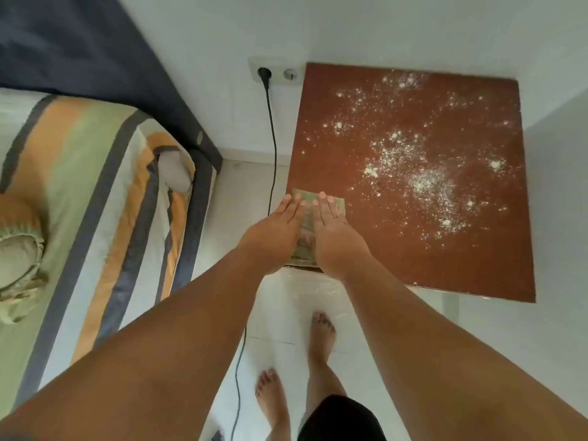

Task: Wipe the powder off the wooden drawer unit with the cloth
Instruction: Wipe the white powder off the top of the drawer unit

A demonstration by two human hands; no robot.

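The reddish-brown top of the wooden drawer unit fills the right half of the view. White powder is scattered over its middle and right side, thickest near the centre. A folded greenish cloth lies on the unit's near left corner. My left hand and my right hand rest flat on the cloth side by side, fingers stretched out and pointing away from me. Both hands cover most of the cloth. The strip of wood around the cloth carries almost no powder.
A bed with a striped cover stands to the left. A black cable runs from a wall socket down the gap between bed and unit to the floor. My bare feet stand on white tiles. White walls enclose the unit.
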